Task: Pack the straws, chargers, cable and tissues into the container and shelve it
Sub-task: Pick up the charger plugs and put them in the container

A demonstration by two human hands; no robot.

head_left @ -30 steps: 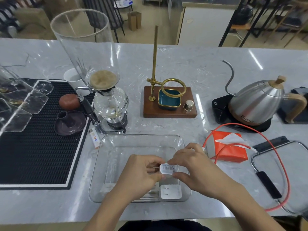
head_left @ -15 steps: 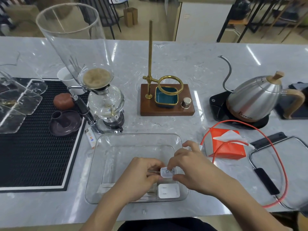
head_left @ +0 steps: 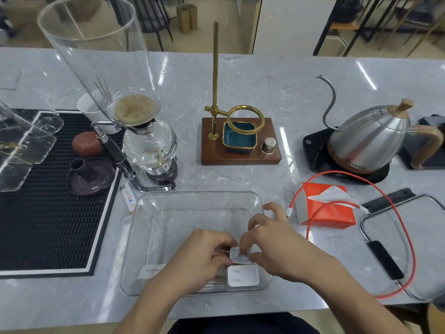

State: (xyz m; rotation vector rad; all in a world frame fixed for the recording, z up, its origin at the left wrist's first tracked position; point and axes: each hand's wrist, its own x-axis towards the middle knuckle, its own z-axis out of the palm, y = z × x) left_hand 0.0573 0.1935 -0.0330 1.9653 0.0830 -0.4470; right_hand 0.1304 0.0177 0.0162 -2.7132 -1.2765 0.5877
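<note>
Both hands on a small white charger (head_left: 238, 255), held over the clear container (head_left: 199, 201).
Left hand (head_left: 204, 251) and right hand (head_left: 277, 242) pinch it; second charger (head_left: 243, 276) lies inside; straws (head_left: 154, 270) probably too. Tissues (head_left: 325, 208) and red cable (head_left: 407, 232) on worktop (head_left: 240, 80).

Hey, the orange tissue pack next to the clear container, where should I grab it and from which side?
Probably grip the tissue pack across its two long side faces, coming from above. It lies flat on the counter with a tissue poking out of its top, so keep the fingers low on the sides. The red cable loops over it; lift that clear first.
</note>
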